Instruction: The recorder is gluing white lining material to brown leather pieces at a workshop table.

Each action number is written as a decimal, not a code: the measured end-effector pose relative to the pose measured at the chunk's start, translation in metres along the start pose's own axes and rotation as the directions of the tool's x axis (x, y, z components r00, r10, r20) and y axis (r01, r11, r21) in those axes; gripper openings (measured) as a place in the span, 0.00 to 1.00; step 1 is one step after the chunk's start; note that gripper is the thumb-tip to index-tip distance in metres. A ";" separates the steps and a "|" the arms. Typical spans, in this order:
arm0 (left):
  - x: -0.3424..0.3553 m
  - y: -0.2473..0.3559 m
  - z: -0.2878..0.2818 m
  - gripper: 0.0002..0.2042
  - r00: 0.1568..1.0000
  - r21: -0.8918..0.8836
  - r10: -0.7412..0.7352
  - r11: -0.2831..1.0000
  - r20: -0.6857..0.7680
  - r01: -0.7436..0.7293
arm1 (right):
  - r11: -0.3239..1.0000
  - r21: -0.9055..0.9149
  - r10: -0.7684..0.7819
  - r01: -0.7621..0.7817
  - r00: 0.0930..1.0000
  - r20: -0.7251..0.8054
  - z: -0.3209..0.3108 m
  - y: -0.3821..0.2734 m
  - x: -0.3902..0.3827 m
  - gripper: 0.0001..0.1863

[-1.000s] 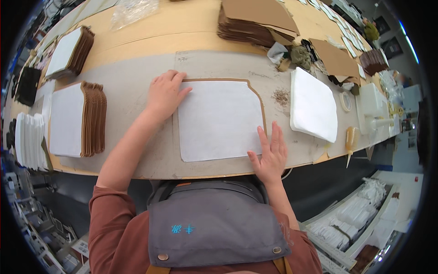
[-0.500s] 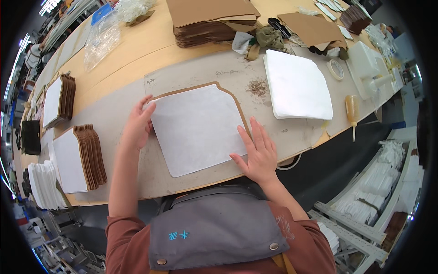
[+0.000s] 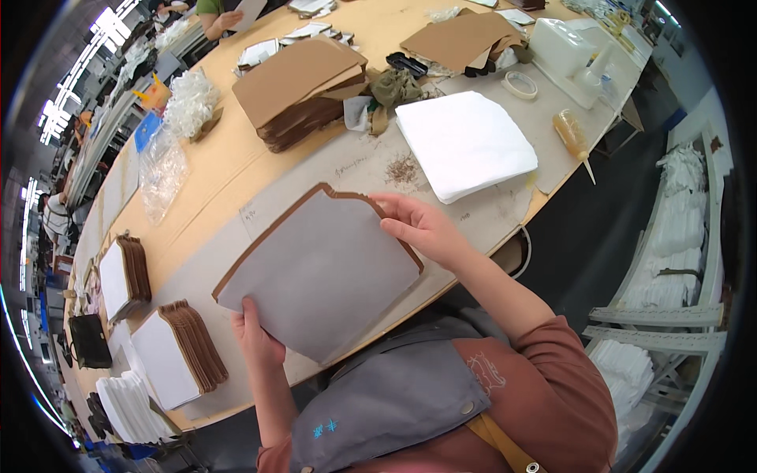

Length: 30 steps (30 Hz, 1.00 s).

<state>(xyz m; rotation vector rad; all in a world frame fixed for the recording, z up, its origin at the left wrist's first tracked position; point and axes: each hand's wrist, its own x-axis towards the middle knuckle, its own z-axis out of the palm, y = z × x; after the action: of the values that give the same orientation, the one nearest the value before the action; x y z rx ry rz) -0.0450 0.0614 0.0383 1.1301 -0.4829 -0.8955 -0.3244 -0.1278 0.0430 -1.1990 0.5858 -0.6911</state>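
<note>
A flat panel (image 3: 323, 268), pale grey-white with a brown border along its far and side edges, is tilted up between my hands. My left hand (image 3: 260, 339) grips its near left edge, thumb on the pale face and fingers underneath. My right hand (image 3: 422, 229) pinches the brown border at the far right, thumb toward me. Beyond the panel lies a thick stack of white sheets (image 3: 465, 150). To the left stand two stacks of similar brown-edged pale panels, a nearer one (image 3: 169, 359) and a farther one (image 3: 122, 276).
A pile of brown sheets (image 3: 300, 87) stands at the back. A tape roll (image 3: 520, 85), a glue bottle (image 3: 569, 134) and a white container (image 3: 560, 55) are at the right. White folded pieces (image 3: 130, 410) sit near left. Another person's hand (image 3: 229, 20) holds a sheet across the table.
The panel, flat on the table before, is now raised and turned. My left hand has moved nearer to me, and my right hand has gone from resting open to gripping the border. The view has rotated.
</note>
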 end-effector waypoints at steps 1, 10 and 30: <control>-0.007 0.002 -0.003 0.16 1.000 -0.048 0.008 0.999 0.012 -0.008 | 0.999 0.032 0.004 -0.002 0.998 -0.057 0.013 -0.007 -0.001 0.20; -0.029 0.015 -0.006 0.16 1.000 -0.133 0.008 0.991 0.007 -0.007 | 0.997 0.067 -0.011 0.024 0.981 -0.196 0.031 0.001 -0.014 0.15; -0.047 0.033 -0.028 0.16 0.999 -0.263 0.032 0.964 0.027 -0.024 | 0.984 0.165 -0.045 0.070 0.988 -0.149 0.059 0.000 -0.018 0.11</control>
<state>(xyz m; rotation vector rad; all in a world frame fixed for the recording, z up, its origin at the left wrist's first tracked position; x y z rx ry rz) -0.0390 0.1201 0.0626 0.8662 -0.3907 -0.9241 -0.2930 -0.0773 0.0595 -1.0162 0.6017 -0.8654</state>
